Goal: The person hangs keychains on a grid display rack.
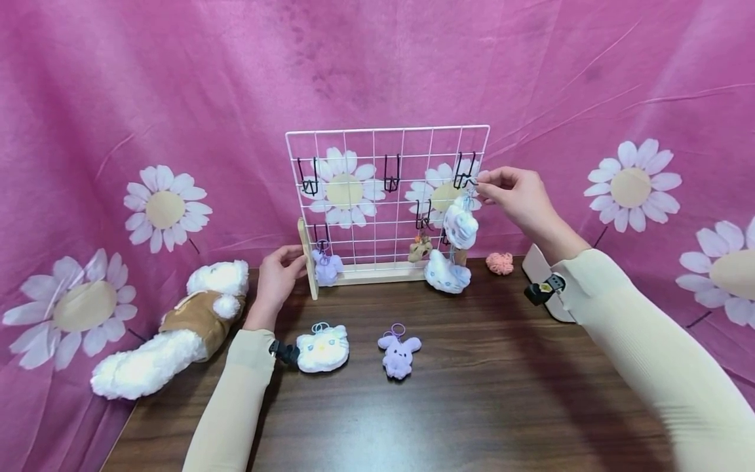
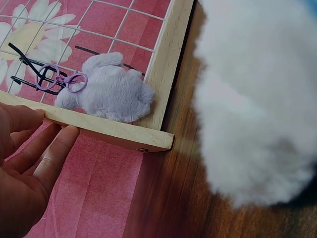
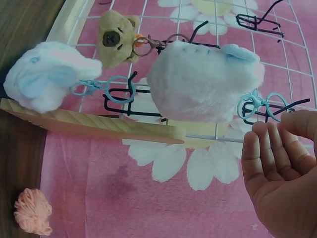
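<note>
My right hand (image 1: 519, 193) pinches with thumb and fingertips at the blue ring of a white plush keychain (image 1: 460, 223). That ring is at the tip of a black hook (image 3: 265, 116) at the upper right of a white wire grid rack (image 1: 373, 132). Against the rack's left wooden post (image 2: 114, 130) rest the fairly straight fingertips of my left hand (image 1: 277, 275). Beside that post hangs a purple plush keychain (image 2: 111, 89). Lower on the right hang a brown bear keychain (image 3: 116, 39) and another white plush keychain (image 3: 47, 74).
On the table lie a white cat-face plush keychain (image 1: 322, 349) and a purple bunny keychain (image 1: 398, 357). A large white plush toy (image 1: 150, 364) in brown clothing lies at left. Beyond the rack's right end sit a pink yarn-like ball (image 1: 500, 263) and a pale board (image 1: 539, 275).
</note>
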`<state>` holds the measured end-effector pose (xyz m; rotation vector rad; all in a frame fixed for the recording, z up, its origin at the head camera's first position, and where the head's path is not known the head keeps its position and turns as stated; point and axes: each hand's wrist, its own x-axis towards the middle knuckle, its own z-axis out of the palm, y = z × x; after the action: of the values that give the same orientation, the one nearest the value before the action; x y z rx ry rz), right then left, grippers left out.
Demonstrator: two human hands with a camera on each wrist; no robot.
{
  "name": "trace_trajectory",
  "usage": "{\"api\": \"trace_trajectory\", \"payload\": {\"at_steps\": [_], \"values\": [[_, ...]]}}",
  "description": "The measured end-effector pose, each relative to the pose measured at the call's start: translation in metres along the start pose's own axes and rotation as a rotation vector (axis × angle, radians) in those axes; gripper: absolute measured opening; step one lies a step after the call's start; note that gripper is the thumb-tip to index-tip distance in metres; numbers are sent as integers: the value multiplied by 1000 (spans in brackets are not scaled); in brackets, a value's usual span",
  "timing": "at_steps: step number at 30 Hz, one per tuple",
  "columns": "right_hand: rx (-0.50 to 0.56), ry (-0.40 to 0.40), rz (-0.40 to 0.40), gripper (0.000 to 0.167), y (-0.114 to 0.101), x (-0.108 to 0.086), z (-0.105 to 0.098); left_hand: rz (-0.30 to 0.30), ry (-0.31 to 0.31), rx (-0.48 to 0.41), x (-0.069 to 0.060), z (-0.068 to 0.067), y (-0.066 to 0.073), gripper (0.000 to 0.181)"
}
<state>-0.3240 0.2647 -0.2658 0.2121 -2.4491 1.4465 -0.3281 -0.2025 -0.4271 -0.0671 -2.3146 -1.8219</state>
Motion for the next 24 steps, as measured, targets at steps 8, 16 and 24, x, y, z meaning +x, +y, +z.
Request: {"api": "trace_trajectory", "payload": {"at_steps": [8,16,24], "values": [[3,-5,39,35,10,-15,-5,-2,3,-11,0,1,0,33],[72,-26,66,30,27,-31,1,0,2,-6,1,0,2,35],[79,-56,87,38,45,-48,12,-6,1,-3,0,0,0,34]]}}
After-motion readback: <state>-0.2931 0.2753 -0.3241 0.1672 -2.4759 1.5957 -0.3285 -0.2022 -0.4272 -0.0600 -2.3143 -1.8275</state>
